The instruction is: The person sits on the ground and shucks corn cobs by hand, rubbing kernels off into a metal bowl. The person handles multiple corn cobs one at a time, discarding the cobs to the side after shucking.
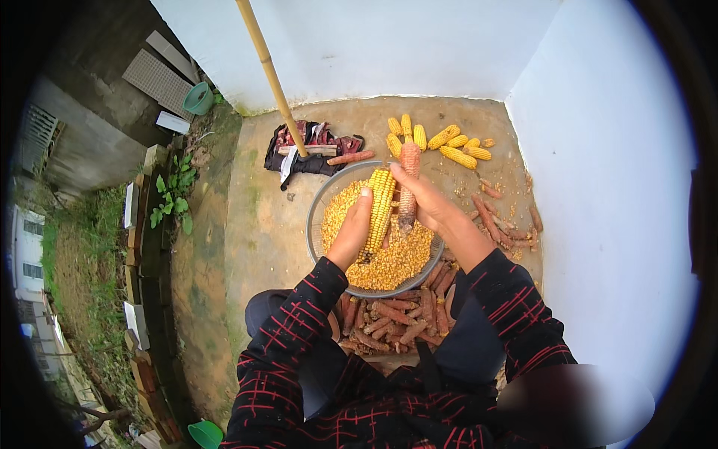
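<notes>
My left hand (pixel 352 230) holds a yellow ear of corn (pixel 379 210) upright, its thumb on the kernels. Just to the right, my right hand (pixel 427 197) grips a bare reddish corn cob (pixel 410 182) next to the ear; its fingers are partly hidden behind the cob. Both hands are above a round grey mesh basket (pixel 312 216) that holds loose yellow kernels (pixel 401 261). Shelled cobs (pixel 392 314) lie heaped between my legs, below the basket. Beyond its far rim, several yellow ears (pixel 458 157) rest on the concrete floor.
A bamboo pole (pixel 269 73) stands by a dark and red cloth (pixel 320 140) with another cob beside it. More bare cobs (pixel 493 221) and scattered kernels lie near the white wall (pixel 606 185) at right. A brick edging (pixel 134 280) runs along the left, with a leafy plant (pixel 174 193).
</notes>
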Motion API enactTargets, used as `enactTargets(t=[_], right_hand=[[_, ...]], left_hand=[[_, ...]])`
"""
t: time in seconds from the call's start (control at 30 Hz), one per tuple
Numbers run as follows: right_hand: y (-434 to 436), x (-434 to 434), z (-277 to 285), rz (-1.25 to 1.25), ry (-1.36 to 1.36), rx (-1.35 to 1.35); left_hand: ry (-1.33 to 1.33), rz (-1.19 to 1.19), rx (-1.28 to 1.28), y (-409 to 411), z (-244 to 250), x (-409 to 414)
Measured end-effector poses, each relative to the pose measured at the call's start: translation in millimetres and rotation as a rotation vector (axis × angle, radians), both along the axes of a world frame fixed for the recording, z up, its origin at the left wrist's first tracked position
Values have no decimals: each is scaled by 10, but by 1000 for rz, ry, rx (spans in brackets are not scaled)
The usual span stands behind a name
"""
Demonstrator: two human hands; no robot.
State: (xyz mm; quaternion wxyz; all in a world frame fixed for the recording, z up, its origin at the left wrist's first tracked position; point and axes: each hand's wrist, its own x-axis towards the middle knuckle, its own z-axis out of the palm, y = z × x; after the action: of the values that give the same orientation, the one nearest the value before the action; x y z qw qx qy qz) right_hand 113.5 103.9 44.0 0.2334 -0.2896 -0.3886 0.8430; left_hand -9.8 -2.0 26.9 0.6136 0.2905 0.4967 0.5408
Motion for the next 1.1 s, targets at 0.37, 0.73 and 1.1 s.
enactTargets(t=[0.37,0.73,1.1], right_hand=[[-42,-25,-155,-80,-495,483],[-64,-30,-78,12,-72,111],[-170,-29,-6,85,57,-79]], left_hand=[[77,-18,8,-29,-133,88],[343,164,25,21,-273,9],[97,130,-60,38,-317,-54]])
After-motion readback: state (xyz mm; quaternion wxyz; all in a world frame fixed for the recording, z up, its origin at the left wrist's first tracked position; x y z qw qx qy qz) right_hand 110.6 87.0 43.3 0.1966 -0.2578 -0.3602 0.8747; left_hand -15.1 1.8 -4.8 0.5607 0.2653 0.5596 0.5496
